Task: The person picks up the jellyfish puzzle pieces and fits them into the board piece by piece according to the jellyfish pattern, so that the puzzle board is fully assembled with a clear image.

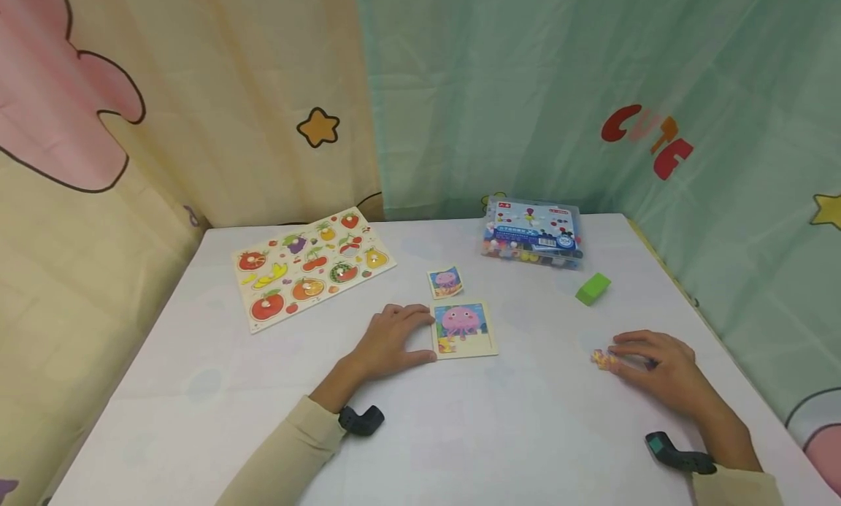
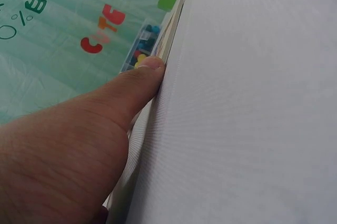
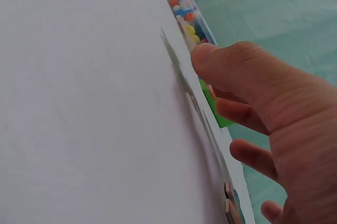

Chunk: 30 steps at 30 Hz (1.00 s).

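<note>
In the head view my left hand [image 1: 394, 342] rests at the left side of a square jellyfish puzzle board [image 1: 482, 345]. Fingers and thumb are spread along its edge; the left wrist view shows the thumb [image 2: 142, 79] against that edge. Part of the board's lower section shows bare pale wood. Further right, my right hand [image 1: 660, 367] pinches a small orange-and-pink puzzle piece [image 1: 602, 360] at its fingertips, low over the table. The right wrist view shows that hand's thumb [image 3: 231, 68] extended and the other fingers loosely bent. Small wooden pieces [image 3: 230, 203] lie below them.
Behind the board lies a small jellyfish picture card [image 1: 446, 282]. A fruit puzzle board [image 1: 331, 290] sits at the back left. A clear box of colourful beads [image 1: 532, 232] stands at the back right, near a green block [image 1: 593, 289]. Printed curtains [image 1: 499, 104] hang behind the table.
</note>
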### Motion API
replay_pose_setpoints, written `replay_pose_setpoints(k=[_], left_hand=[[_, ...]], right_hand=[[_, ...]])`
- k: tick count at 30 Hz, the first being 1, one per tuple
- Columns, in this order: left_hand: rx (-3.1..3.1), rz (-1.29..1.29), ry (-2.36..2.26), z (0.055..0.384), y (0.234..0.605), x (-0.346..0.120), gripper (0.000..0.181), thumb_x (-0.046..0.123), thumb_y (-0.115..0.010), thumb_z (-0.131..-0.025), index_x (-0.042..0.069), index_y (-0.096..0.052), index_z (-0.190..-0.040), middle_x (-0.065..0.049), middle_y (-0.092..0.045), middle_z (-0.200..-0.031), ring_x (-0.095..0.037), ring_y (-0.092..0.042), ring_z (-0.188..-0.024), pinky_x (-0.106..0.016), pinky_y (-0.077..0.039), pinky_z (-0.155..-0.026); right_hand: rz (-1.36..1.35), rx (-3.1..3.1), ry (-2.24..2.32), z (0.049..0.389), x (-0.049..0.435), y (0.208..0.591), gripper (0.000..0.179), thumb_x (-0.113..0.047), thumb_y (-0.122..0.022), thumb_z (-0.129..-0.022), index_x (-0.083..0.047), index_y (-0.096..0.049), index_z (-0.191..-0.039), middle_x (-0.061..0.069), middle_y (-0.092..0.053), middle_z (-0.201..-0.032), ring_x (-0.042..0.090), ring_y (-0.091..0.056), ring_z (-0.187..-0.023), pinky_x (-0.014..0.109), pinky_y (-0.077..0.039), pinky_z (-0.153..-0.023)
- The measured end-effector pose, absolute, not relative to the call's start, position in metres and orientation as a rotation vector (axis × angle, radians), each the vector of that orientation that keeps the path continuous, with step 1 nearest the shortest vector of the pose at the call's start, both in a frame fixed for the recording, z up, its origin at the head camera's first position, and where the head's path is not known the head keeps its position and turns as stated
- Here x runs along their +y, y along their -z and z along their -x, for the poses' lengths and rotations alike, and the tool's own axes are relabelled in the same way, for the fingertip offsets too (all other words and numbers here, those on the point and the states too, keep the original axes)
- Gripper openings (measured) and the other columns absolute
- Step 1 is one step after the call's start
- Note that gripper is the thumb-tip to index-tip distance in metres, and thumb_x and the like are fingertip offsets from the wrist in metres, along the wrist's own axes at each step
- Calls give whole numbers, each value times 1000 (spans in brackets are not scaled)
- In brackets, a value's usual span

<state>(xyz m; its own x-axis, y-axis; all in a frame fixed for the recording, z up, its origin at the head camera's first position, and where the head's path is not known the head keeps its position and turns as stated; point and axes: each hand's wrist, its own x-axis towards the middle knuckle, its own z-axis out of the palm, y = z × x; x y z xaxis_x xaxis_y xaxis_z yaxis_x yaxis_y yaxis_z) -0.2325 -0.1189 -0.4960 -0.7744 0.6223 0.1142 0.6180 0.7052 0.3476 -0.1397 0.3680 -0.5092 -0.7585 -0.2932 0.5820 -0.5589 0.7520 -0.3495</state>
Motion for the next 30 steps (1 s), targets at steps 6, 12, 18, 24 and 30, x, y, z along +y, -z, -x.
replay_pose_setpoints(k=[6,12,18,24,30], left_hand=[[2888,-1056,-609,231,494,-120,65,62,-67,-89,24,-57,-142,4,-44,-154,-24,-42,-127,-45,-38,-96],[2885,-1056,-610,232,495,-119,65,62,-67,-90,24,-57,-142,5,-43,-154,-23,-42,-126,-45,-38,-95],[2874,-1048,-576,233,500,-117,67,64,-65,-90,26,-56,-143,7,-43,-154,-19,-41,-127,-41,-37,-96],[2883,-1057,-596,232,498,-116,65,61,-68,-90,25,-57,-142,5,-44,-153,-22,-42,-126,-43,-37,-95],[2898,-1037,-564,233,495,-116,65,62,-68,-89,26,-57,-142,5,-45,-153,-22,-42,-127,-43,-37,-96]], right_hand=[[-771,-2381,-774,152,354,501,46,8,-88,-59,-9,-80,-101,5,-69,-107,10,-57,-106,11,-33,-97],[-783,-2399,-803,168,319,484,43,4,-89,-64,-12,-79,-104,-4,-64,-93,12,-57,-87,16,-43,-78],[-806,-2504,-799,190,269,473,29,-8,-89,-75,-14,-79,-102,-7,-63,-90,13,-57,-82,26,-47,-69],[-839,-2596,-768,206,213,467,21,-20,-86,-82,-14,-80,-102,-2,-64,-96,19,-58,-93,40,-50,-77],[-858,-2709,-717,212,174,468,19,-25,-85,-84,-15,-81,-100,-4,-64,-101,19,-58,-97,40,-52,-81]])
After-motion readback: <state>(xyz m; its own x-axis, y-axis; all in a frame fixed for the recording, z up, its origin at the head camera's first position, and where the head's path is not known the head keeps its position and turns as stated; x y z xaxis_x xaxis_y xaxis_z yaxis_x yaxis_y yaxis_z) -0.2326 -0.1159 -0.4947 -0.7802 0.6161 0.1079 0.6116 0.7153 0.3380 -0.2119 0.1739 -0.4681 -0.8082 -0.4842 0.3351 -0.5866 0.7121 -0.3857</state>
